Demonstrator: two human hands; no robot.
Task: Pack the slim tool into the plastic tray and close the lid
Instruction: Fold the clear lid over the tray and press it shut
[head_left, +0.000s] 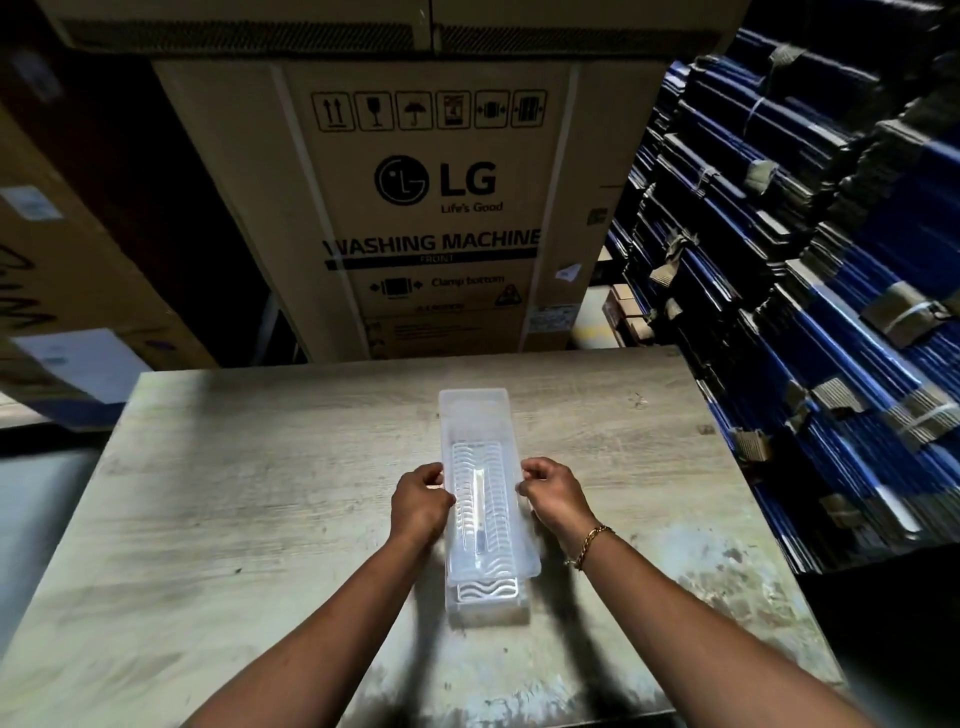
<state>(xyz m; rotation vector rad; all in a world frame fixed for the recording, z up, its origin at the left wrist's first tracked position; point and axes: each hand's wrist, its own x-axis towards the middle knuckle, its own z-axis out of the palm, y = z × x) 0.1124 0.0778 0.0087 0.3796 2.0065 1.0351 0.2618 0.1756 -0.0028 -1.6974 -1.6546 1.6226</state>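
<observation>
Both hands, left hand (421, 499) and right hand (550, 493), pinch the clear lid (475, 415) over the slim tool (479, 499) in the tray (488, 608)

This looks like a warehouse or stockroom used for packing. A tall cardboard carton (415, 208) printed with a washing machine label and handling symbols stands just behind a worn, scuffed wooden table (208, 493), with more cartons (67, 260) stacked to the left. On the right, bundles of flattened blue boxes (805, 286), strapped together, are piled high beside the table
</observation>
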